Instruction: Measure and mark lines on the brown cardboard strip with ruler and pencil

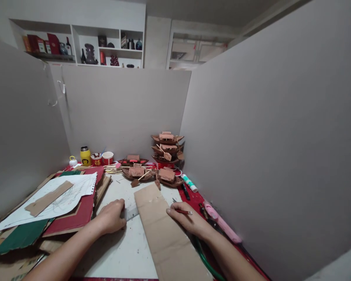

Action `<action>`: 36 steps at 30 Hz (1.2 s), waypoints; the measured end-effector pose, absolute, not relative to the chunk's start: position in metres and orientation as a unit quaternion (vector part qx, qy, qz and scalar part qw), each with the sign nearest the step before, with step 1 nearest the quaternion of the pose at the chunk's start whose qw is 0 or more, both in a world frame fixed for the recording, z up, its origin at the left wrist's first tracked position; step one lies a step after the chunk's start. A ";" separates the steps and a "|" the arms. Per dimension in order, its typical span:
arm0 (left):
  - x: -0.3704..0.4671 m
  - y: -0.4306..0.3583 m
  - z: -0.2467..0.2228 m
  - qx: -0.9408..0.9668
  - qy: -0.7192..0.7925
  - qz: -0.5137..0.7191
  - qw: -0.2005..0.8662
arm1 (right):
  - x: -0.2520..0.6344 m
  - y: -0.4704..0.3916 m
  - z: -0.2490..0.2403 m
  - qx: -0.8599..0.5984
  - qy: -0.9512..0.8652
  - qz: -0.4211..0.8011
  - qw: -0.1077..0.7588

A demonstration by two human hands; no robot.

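Note:
My left hand (pixel 112 216) is closed at the end of a clear ruler (pixel 131 212), over the white board (pixel 125 249). The ruler's far end meets the left edge of a long strip of brown cardboard (pixel 160 230), which lies slantwise on the board. My right hand (pixel 188 218) rests at the strip's right edge. A thin dark red pencil or pen (pixel 183 212) is pinched in it, its tip towards the upper left. Whether any mark is on the cardboard there, I cannot make out.
Small model boats (pixel 139 171) stand at the back, several stacked at the right. Cardboard sheets and a scribbled paper (pixel 61 199) pile up on the left. A yellow bottle (pixel 85 156) and paper cups (pixel 107 157) stand behind. A pink tool (pixel 222 222) lies along the right partition.

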State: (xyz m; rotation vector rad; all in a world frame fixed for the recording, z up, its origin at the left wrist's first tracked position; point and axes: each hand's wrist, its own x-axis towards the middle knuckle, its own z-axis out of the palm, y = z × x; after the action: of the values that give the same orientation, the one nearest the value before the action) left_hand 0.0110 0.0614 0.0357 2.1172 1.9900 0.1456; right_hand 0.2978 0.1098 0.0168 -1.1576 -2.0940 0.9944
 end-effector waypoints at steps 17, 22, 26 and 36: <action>0.019 0.073 0.023 0.613 0.661 0.302 0.310 | 0.274 0.097 0.002 -0.466 -0.579 0.577 0.339; 0.029 0.069 0.024 0.568 0.642 0.342 0.384 | 0.262 0.083 -0.007 -0.420 -0.630 0.580 0.300; 0.036 0.065 0.023 0.556 0.627 0.366 0.405 | 0.259 0.076 0.001 -0.423 -0.709 0.504 0.253; 0.041 0.064 0.017 0.541 0.636 0.372 0.405 | 0.259 0.073 0.000 -0.492 -0.806 0.270 0.189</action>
State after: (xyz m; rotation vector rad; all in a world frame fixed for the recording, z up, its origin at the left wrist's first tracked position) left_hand 0.0409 0.0638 0.0172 1.3659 1.6066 0.9396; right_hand 0.2591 0.0732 0.0004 -1.3838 -2.2662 0.7595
